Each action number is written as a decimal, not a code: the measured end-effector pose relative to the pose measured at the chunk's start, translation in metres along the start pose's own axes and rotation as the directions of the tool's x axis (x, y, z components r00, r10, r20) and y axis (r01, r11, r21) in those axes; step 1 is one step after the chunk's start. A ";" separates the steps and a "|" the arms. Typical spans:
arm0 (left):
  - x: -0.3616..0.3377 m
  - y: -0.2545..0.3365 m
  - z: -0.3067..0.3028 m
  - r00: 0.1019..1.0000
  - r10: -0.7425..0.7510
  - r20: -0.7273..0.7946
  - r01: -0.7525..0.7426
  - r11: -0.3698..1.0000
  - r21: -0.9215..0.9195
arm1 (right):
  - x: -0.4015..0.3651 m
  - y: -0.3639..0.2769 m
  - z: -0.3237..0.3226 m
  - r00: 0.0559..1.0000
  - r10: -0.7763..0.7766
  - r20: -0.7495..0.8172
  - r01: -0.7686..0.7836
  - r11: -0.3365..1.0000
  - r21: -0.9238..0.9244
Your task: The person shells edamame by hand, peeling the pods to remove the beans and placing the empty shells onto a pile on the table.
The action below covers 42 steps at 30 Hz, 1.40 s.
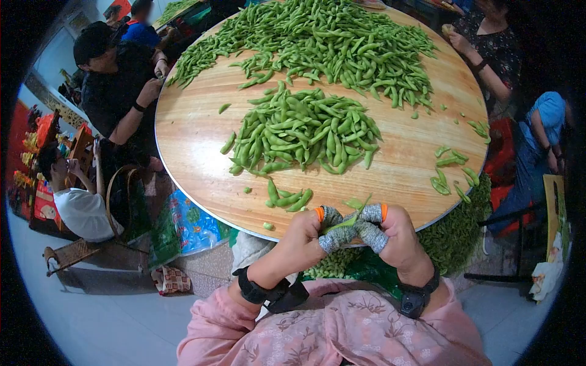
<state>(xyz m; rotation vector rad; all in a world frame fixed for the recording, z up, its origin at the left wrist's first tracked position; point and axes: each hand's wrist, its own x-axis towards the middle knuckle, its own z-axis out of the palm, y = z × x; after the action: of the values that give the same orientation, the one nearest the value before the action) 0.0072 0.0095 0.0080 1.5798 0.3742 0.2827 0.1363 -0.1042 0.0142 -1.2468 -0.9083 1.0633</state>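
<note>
At the near edge of the table, my left hand (300,239) and my right hand (400,236) meet, both closed around a green soybean pod (345,224). Grey knitted covers with orange bands sit on the thumbs and fingers, hiding part of the pod. Just beyond my hands lies a loose group of soybean pods (289,197). Farther in, a medium pile of pods (299,129) rests on the round wooden table (195,143). I wear dark bands on both wrists.
A large heap of pods (342,46) covers the table's far side. Scattered pods (450,160) lie at right. A mass of green pods (455,235) sits below the right edge. People stand or sit around, one in black (110,91) at left. A plastic sack (195,226) lies below.
</note>
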 end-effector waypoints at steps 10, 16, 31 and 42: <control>-0.007 0.009 -0.004 0.988 -0.112 0.105 0.123 0.986 -0.109 | -0.003 -0.002 -0.008 0.988 0.046 0.147 -0.059 0.995 0.084; -0.009 0.003 0.000 0.999 0.029 -0.028 -0.026 0.994 0.103 | -0.004 -0.015 0.003 0.992 0.025 0.121 0.003 0.973 -0.230; -0.013 -0.002 0.005 0.993 0.112 -0.027 -0.099 0.947 0.307 | 0.004 0.008 0.002 0.978 0.026 -0.207 -0.041 0.997 -0.068; -0.013 0.000 0.005 0.993 0.074 -0.092 -0.051 0.973 0.225 | 0.003 0.007 0.007 0.982 -0.040 -0.187 0.026 0.997 -0.077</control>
<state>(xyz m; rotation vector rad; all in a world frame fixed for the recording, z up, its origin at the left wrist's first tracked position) -0.0028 0.0001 0.0081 1.8043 0.4467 0.3800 0.1299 -0.0991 0.0082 -1.3645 -0.8265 0.8753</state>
